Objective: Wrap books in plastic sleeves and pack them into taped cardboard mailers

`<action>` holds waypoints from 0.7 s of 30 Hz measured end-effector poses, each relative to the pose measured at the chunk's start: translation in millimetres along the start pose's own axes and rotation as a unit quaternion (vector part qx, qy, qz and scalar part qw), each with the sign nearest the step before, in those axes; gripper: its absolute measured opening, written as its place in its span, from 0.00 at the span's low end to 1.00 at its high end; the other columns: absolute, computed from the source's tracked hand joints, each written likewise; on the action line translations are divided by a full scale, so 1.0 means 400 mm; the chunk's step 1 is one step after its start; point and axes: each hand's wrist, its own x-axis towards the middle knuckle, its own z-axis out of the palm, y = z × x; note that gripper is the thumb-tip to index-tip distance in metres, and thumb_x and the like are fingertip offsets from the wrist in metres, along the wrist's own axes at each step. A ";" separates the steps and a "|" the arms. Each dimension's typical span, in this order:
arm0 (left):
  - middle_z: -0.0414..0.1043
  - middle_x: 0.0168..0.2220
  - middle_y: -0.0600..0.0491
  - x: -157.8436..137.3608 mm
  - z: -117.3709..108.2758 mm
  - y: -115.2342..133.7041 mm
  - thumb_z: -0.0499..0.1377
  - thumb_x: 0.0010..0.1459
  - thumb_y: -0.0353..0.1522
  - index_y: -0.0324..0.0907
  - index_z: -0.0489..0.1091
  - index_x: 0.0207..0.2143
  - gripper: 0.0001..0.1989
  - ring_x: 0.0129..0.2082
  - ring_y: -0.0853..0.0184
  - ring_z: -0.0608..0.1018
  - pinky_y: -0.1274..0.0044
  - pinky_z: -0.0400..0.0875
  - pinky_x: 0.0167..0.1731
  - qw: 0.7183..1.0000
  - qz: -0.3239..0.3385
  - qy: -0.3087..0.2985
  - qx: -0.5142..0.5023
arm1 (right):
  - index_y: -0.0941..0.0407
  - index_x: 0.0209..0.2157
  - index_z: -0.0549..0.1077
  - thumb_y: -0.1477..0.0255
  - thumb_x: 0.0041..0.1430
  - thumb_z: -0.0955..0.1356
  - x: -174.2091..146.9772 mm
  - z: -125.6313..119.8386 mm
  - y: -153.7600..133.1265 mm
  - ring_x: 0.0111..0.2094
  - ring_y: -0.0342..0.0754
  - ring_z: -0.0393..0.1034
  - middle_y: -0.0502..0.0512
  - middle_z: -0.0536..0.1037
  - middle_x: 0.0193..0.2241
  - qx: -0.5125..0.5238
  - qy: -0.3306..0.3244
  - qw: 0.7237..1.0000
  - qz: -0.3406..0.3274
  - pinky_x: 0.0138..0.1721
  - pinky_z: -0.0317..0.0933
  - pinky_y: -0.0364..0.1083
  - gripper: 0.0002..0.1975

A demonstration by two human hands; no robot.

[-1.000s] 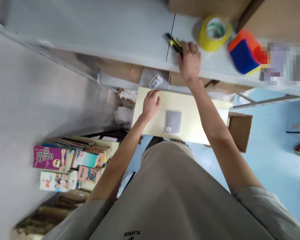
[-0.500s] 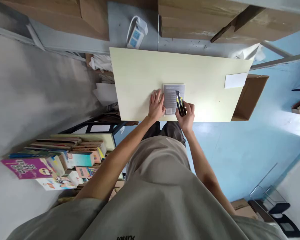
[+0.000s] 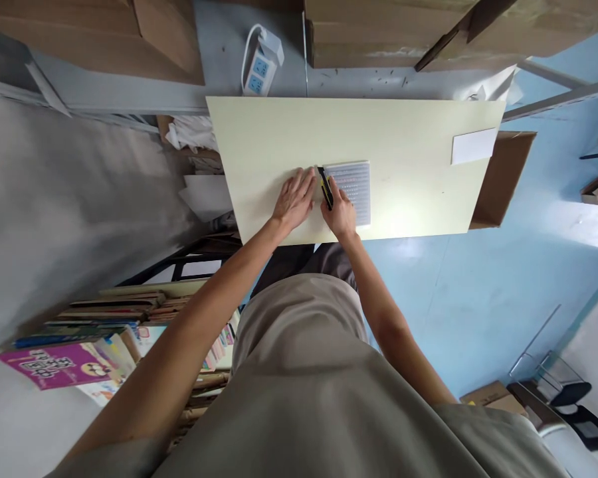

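A flat grey rectangular pack with lines of small print (image 3: 359,192) lies on the cream board (image 3: 408,133). My right hand (image 3: 343,216) grips a black and yellow utility knife (image 3: 325,188), its tip at the pack's left edge near the far corner. Part of the pack is hidden under this hand. My left hand (image 3: 295,199) rests flat on the board just left of the knife, fingers stretched out and holding nothing. Whether the blade touches the pack is too small to tell.
A white card (image 3: 473,146) lies at the board's right end, beside an open cardboard box (image 3: 503,179). Behind the board are a white power strip (image 3: 262,70) and large cartons (image 3: 379,33). Stacked books (image 3: 64,362) stand at the lower left.
My right hand has moved left with the utility knife, from over the pack to its left edge. My left hand has slid a little left, off the pack's edge.
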 end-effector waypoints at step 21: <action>0.50 0.89 0.35 0.012 -0.033 0.015 0.57 0.78 0.41 0.37 0.54 0.88 0.42 0.91 0.38 0.51 0.43 0.53 0.86 0.999 -0.003 -0.019 -0.033 | 0.53 0.91 0.44 0.68 0.88 0.56 -0.020 -0.036 -0.069 0.51 0.60 0.85 0.74 0.77 0.64 -0.089 -0.037 0.995 0.037 0.55 0.78 0.57 0.38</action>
